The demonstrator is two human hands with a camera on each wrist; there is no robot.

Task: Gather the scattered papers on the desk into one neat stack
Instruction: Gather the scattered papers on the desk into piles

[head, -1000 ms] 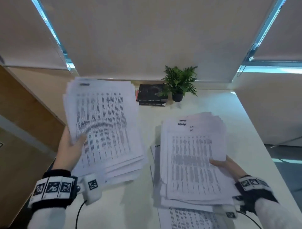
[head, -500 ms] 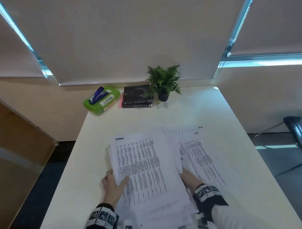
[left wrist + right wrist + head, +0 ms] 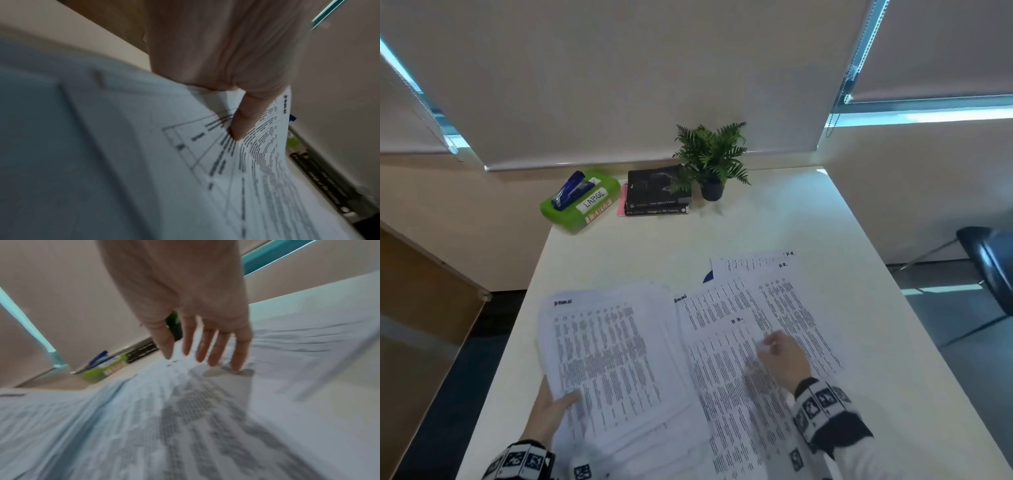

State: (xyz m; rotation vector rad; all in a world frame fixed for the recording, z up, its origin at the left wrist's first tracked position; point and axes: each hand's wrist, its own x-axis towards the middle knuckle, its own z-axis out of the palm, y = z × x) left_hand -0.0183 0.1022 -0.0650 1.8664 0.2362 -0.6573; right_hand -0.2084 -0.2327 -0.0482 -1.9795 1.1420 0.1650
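A thick stack of printed papers (image 3: 613, 359) is held at its near left corner by the left hand (image 3: 551, 411), whose grip is closed on it: the thumb (image 3: 244, 120) is pressed on the top sheet and the fingers are hidden beneath. Just right of the stack, loose printed sheets (image 3: 767, 329) are spread overlapping on the white tabletop (image 3: 876, 342), and a small dark blue shape (image 3: 708, 277) is seen at their far edge. The right hand (image 3: 784, 359) is laid over these sheets with its grip open, the fingers (image 3: 238, 350) straight and spread, the fingertips touching the paper. Beyond the stack, at the far edge of the tabletop, a green box (image 3: 580, 202) labelled LARGE is set with a blue stapler (image 3: 570, 190) on top, and to its right two dark books (image 3: 657, 192) and a small potted fern (image 3: 710, 161) are placed.
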